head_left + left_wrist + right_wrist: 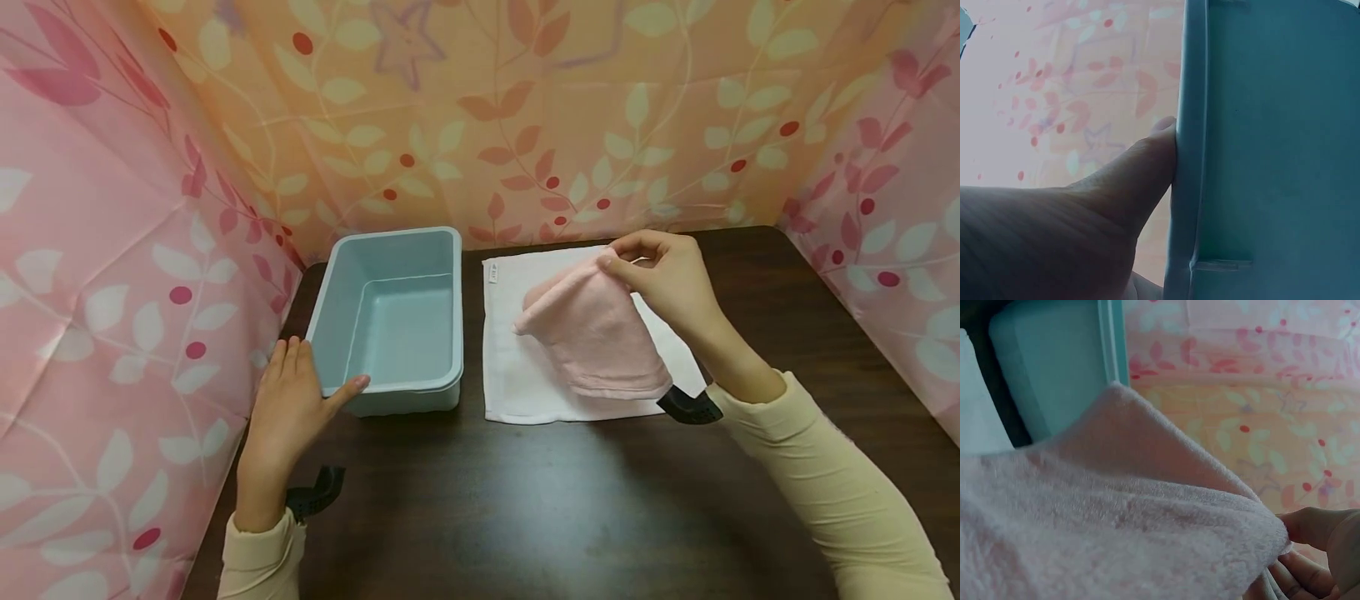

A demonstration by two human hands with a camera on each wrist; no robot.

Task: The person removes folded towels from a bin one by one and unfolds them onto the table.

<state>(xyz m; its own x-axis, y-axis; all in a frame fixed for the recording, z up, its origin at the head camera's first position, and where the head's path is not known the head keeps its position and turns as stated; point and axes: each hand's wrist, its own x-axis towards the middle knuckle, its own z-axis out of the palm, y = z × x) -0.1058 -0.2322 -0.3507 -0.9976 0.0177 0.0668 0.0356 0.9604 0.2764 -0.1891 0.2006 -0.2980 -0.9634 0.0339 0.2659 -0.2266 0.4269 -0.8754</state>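
Over the flat white cloth (510, 375), a pale pink, soft-napped fabric cloth (596, 342) hangs from the right hand (671, 279), fingers narrowed in a pinch at its upper corner. From that pinch, the pink cloth drops leftward and toward the person; I cannot tell whether its lower edge touches the white cloth. Left of both, on the table (465, 508), stands a rectangular blue-grey plastic tub (408, 325), long axis pointing away from the person. The left hand (288, 404), thumb spread wide from its fingers, touches the tub's near left corner.

Leaf-printed fabric (465, 125) hangs behind a dark brown table (480, 517).
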